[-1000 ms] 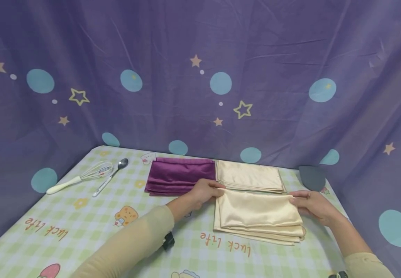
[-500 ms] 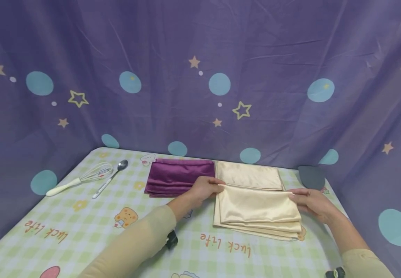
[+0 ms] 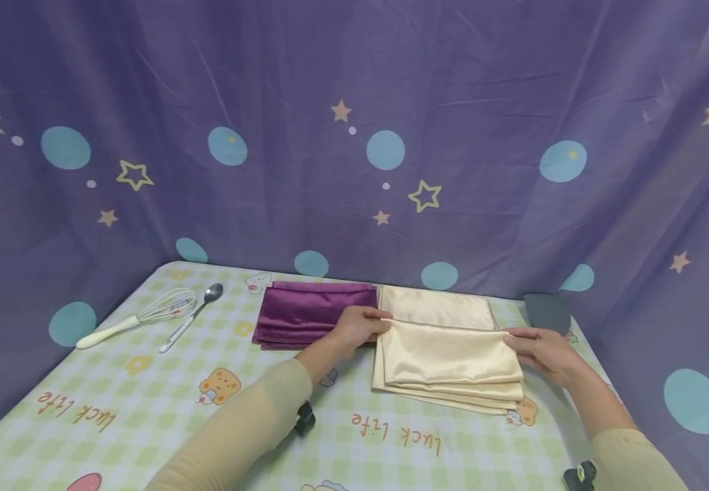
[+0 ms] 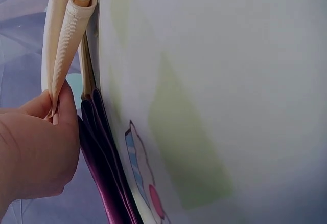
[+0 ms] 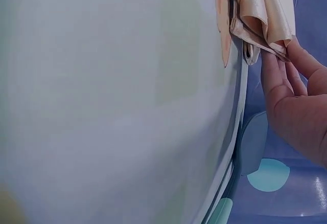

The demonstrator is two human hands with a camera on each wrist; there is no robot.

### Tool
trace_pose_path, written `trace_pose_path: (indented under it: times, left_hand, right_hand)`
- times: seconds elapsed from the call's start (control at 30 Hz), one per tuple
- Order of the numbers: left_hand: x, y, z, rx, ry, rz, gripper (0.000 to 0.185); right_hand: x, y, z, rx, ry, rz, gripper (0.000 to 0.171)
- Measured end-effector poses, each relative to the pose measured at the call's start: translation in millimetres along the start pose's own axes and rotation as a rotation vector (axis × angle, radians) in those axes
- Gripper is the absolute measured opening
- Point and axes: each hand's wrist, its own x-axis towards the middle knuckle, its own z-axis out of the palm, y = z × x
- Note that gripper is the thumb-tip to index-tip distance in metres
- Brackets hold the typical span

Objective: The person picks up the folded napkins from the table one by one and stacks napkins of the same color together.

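A folded cream satin cloth (image 3: 449, 358) is held by its two far corners. My left hand (image 3: 357, 329) pinches its far left corner between thumb and fingers; the left wrist view shows the layered folds above that hand (image 4: 41, 147). At the far right corner, my right hand (image 3: 541, 351) pinches the cloth, with the fingers under the fold in the right wrist view. Behind it lies a second folded cream cloth (image 3: 434, 303), partly covered by the held one in the head view. A folded purple satin cloth (image 3: 314, 314) lies to the left, partly behind my left hand.
On the left side of the checked tablecloth (image 3: 164, 423) lie a whisk (image 3: 139, 319) and a spoon (image 3: 191, 317). A dark grey flat piece (image 3: 547, 312) sits at the back right corner. A purple patterned curtain (image 3: 305, 170) hangs behind the table and at both sides.
Both hands have moved the held cream cloth toward the back and slightly left, and it now covers more of the cream cloth behind. The grips stay the same.
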Motion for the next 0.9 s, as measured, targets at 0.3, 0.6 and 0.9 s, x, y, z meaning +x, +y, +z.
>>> trace_pose_path:
  times: [0.3,0.6,0.9]
  left_hand:
    - [9.7,4.3,1.9,-0.02,0.004,0.03,0.022]
    - [16.2,10.1,1.7,-0.009,-0.006,0.047,0.022]
    - [21.2,13.2,1.3,-0.005,0.014,0.045,0.023]
  right_hand:
    - [11,-5,-1,0.059,0.056,-0.023,0.058]
    - [19,-6,3,0.028,0.078,-0.018,0.061]
    - [27,-13,4,-0.014,0.105,0.009,0.059]
